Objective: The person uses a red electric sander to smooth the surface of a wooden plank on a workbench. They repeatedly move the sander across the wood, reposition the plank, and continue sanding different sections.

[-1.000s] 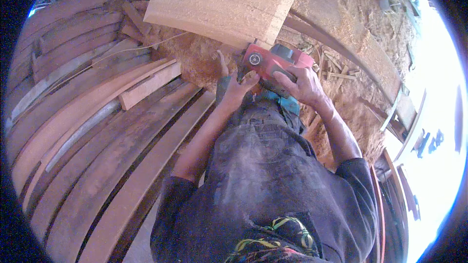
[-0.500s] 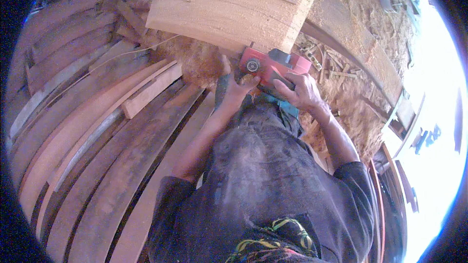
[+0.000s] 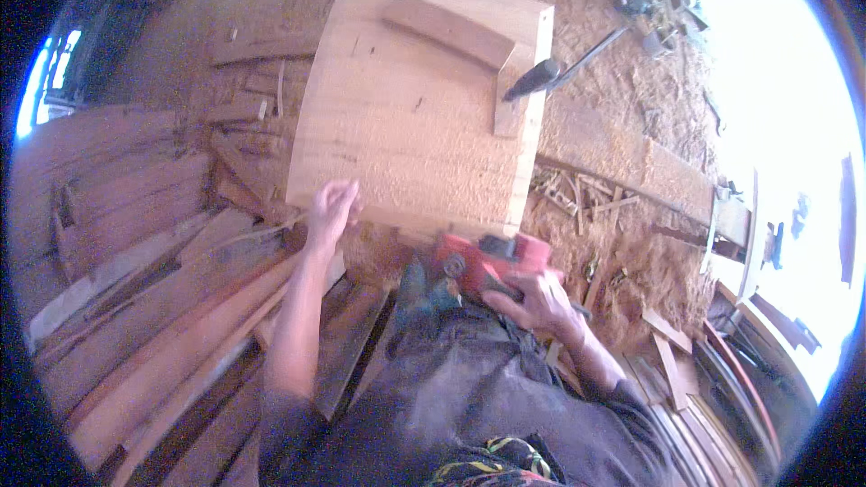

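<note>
A red electric hand planer [image 3: 487, 263] is gripped by its rear handle in my right hand [image 3: 541, 299], close to my body at the board's near right corner. My left hand [image 3: 334, 206] is over the near left part of a wide pale wooden board [image 3: 397, 108], fingers loosely bent and somewhat blurred, with nothing seen in them. Whether its fingertips touch the wood, I cannot tell. On the board's far side lie a wooden strip [image 3: 451, 30] and a smaller wood block [image 3: 507, 108]. A dark tool with a long thin bar [image 3: 541, 77] rests across the right edge.
Long planks [image 3: 153, 316] are stacked to my left. A thick, shavings-covered timber [image 3: 640, 158] runs off to the right of the board. Sawdust and wood scraps [image 3: 577, 198] cover the ground around it. More narrow boards [image 3: 677, 370] lie at the lower right.
My left hand has come off the planer and moved left to the board. The planer stays in my right hand. The view has shifted, so more of the board's far side shows.
</note>
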`<state>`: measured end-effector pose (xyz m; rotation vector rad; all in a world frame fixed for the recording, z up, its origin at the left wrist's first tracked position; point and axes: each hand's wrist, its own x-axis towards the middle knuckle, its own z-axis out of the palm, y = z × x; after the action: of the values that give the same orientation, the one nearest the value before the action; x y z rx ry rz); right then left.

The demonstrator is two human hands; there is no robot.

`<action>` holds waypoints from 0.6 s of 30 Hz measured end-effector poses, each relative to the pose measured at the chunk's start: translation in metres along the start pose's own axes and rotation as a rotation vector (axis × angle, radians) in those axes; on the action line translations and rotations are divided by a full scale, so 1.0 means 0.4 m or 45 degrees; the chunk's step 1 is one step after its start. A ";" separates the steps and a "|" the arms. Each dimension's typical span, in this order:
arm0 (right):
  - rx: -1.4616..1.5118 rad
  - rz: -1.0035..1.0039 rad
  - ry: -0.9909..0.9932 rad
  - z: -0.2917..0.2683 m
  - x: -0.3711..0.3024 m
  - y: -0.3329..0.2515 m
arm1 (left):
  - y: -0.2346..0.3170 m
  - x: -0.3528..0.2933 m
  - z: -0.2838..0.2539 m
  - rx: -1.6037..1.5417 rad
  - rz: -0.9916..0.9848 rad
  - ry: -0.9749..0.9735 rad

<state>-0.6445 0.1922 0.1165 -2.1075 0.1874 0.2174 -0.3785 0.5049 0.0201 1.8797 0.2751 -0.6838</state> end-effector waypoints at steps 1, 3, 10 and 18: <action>-0.086 0.044 -0.030 -0.018 -0.045 0.001 | 0.087 0.067 0.060 -0.053 0.030 -0.059; -0.200 0.215 -0.079 -0.040 -0.118 -0.006 | 0.210 0.213 0.159 0.084 0.162 -0.133; -0.157 0.809 0.207 0.005 -0.388 0.042 | 0.452 0.707 0.504 0.246 0.139 0.430; 0.395 1.178 0.868 0.112 -0.568 0.113 | 0.451 0.694 0.593 0.365 0.220 0.504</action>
<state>-0.8789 0.2179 0.1085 -1.5751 1.4983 -0.0088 -0.1441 0.1826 -0.0635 2.2798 0.2713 -0.2369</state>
